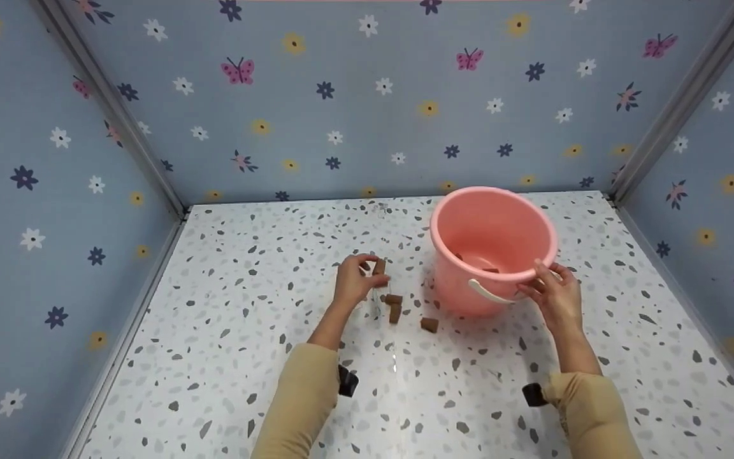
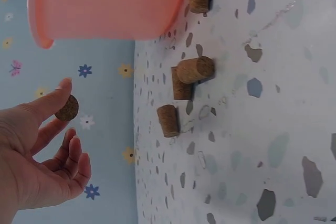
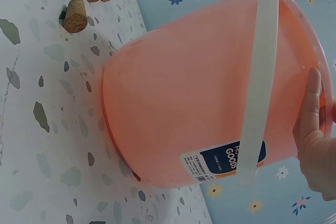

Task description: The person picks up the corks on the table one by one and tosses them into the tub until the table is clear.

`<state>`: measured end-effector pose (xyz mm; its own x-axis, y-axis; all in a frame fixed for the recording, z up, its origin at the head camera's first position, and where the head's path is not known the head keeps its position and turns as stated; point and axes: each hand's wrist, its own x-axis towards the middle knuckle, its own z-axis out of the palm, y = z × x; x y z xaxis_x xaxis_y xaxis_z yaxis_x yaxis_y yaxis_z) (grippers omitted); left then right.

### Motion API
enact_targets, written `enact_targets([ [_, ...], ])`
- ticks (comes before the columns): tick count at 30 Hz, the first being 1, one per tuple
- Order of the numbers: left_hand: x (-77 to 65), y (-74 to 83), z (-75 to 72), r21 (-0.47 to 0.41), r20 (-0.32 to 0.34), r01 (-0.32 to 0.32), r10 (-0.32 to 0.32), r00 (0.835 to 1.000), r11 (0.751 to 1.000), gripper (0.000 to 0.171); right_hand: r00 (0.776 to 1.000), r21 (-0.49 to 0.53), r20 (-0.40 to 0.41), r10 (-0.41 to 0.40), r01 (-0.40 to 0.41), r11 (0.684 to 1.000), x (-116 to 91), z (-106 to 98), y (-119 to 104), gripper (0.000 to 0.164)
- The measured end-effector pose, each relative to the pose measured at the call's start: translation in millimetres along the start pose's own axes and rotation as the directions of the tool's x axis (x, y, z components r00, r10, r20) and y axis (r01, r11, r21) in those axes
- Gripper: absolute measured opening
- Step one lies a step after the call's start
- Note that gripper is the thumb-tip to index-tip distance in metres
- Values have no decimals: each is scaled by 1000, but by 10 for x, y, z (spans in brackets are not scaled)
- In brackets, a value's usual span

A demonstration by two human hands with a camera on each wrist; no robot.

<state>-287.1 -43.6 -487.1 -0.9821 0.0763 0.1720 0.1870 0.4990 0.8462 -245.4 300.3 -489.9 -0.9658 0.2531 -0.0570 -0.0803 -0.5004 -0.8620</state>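
Tan sleeves (image 1: 306, 395) over speckled surface (image 1: 227, 306), flowered walls (image 1: 380, 124) around; left hand (image 1: 353, 280) pinches cork (image 2: 69, 109), right hand (image 1: 559, 298) grips bucket (image 1: 459, 294)

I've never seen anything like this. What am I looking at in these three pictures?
No machine here: a person works bare-handed, each hand serving as a grip. The widest picture comes from a camera worn on the head, looking forward and down; the two closer ones come from cameras on the left and right wrists. The left grip pinches a cork, while the right grip holds a pink bucket by the rim. Four more corks lie on the speckled tabletop, two of them touching. Brown pieces show inside the bucket.
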Motion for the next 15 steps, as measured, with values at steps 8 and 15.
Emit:
enact_targets([
  [8,59,300,7,4,7,-69,68,998,998,39,999,-37,9,-51,51,998,526,-589,455,42],
  [15,106,536,37,44,22,-107,106,994,993,41,996,77,68,-62,57,995,667,-742,562,38],
])
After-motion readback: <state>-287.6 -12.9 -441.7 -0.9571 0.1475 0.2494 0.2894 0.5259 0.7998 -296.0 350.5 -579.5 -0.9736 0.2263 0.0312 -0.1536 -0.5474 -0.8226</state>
